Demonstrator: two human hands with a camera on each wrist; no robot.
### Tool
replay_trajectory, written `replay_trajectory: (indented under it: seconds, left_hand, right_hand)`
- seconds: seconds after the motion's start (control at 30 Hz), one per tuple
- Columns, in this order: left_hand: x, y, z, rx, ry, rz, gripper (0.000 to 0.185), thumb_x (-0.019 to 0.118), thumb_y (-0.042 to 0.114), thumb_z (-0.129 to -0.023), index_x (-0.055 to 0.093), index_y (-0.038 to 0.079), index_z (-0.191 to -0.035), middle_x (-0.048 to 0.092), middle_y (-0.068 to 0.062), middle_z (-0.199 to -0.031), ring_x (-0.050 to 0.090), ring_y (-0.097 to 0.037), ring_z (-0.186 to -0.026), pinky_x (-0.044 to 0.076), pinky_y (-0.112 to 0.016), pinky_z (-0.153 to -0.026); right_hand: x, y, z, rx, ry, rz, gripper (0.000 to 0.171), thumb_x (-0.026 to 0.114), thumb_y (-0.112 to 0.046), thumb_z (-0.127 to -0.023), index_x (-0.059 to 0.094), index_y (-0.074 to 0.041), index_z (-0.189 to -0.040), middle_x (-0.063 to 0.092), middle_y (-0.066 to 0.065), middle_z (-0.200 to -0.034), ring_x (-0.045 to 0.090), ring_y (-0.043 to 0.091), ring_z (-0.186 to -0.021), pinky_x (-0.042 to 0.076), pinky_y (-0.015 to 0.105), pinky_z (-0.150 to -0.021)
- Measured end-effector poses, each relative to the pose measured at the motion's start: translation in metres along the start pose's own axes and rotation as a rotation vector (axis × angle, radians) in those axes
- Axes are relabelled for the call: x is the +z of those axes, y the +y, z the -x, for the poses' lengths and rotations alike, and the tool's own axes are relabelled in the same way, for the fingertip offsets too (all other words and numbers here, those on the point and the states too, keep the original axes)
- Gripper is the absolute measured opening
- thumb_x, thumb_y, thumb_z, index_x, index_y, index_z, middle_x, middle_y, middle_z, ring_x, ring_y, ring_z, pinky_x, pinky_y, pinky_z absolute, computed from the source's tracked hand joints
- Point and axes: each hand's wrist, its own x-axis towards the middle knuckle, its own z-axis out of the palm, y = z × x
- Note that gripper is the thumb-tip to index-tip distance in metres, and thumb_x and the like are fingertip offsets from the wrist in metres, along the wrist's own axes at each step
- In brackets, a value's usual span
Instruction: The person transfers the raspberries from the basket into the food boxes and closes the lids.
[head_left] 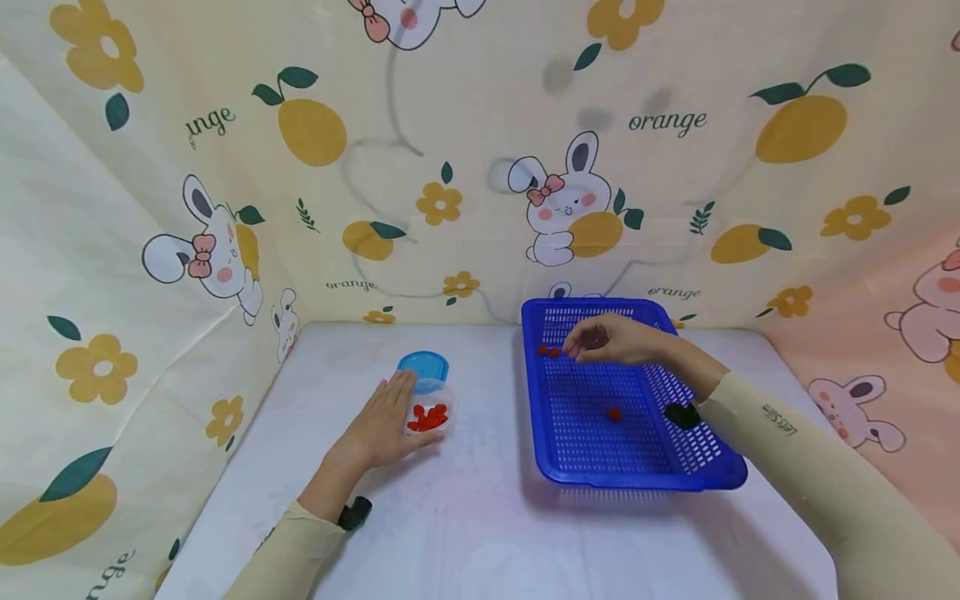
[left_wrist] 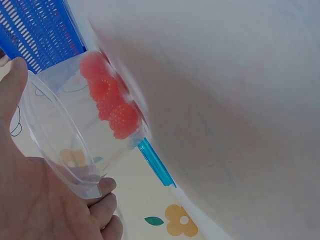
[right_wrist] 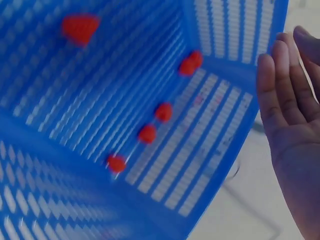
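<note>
My left hand (head_left: 382,425) holds a small clear plastic container (left_wrist: 65,127), thumb on one side of its rim and fingers on the other. Inside the container lie several red raspberries (head_left: 429,417). Behind it, a blue lid (head_left: 423,367) lies on the table. My right hand (head_left: 618,340) is above the far left part of a blue plastic basket (head_left: 538,433), its fingers loosely bent with nothing visible between them. Several more raspberries (right_wrist: 163,112) lie in the basket, mostly along one wall, with a single raspberry (head_left: 615,414) out on the basket floor.
The basket stands on the right half of a white table (head_left: 480,517), its raised rim around the raspberries. A patterned cloth (head_left: 465,167) with rabbits and oranges hangs behind and at the sides. Dark straps (head_left: 355,513) sit on both wrists.
</note>
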Motion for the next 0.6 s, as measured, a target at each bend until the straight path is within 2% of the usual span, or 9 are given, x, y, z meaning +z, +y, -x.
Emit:
replay_trajectory:
  seconds: [0.17,0.33,0.53,0.6]
  left_hand:
    - [-0.001,0.0,-0.001,-0.006,-0.006,-0.006,0.117,0.067,0.071,-0.093,0.016,0.0,-0.171,0.017,-0.019,-0.179,0.012,-0.039,-0.166,0.011,-0.055,-0.134]
    - [0.003,-0.003,-0.002,-0.018,0.001,-0.003,0.119,0.067,0.073,-0.092,0.015,0.002,-0.171,0.016,-0.018,-0.179,0.012,-0.039,-0.166,0.012,-0.055,-0.134]
    - [0.006,-0.002,-0.001,-0.022,0.013,0.017,0.119,0.069,0.073,-0.091,0.015,0.003,-0.172,0.016,-0.017,-0.179,0.011,-0.038,-0.166,0.013,-0.055,-0.133]
    - [0.005,-0.001,0.0,-0.02,0.015,0.022,0.119,0.07,0.072,-0.091,0.016,0.002,-0.171,0.017,-0.017,-0.179,0.012,-0.039,-0.166,0.014,-0.056,-0.133]
  right_hand:
    - [-0.014,0.014,0.007,0.109,0.006,0.04,0.016,0.073,-0.005,-0.102,0.076,-0.009,-0.117,0.075,0.006,-0.113,0.071,0.027,-0.109,0.062,0.034,-0.092]
    - [-0.025,0.026,0.007,0.164,-0.012,0.093,0.017,0.072,-0.006,-0.102,0.075,-0.006,-0.119,0.075,0.012,-0.116,0.07,0.029,-0.11,0.062,0.035,-0.082]
    - [-0.035,0.044,0.007,0.207,0.002,0.19,0.018,0.071,-0.004,-0.102,0.075,-0.002,-0.12,0.074,0.019,-0.121,0.07,0.027,-0.11,0.061,0.043,-0.096]
    - [-0.037,0.05,0.007,0.225,0.002,0.193,0.017,0.07,-0.002,-0.102,0.075,-0.002,-0.119,0.074,0.02,-0.122,0.07,0.027,-0.109,0.06,0.046,-0.099]
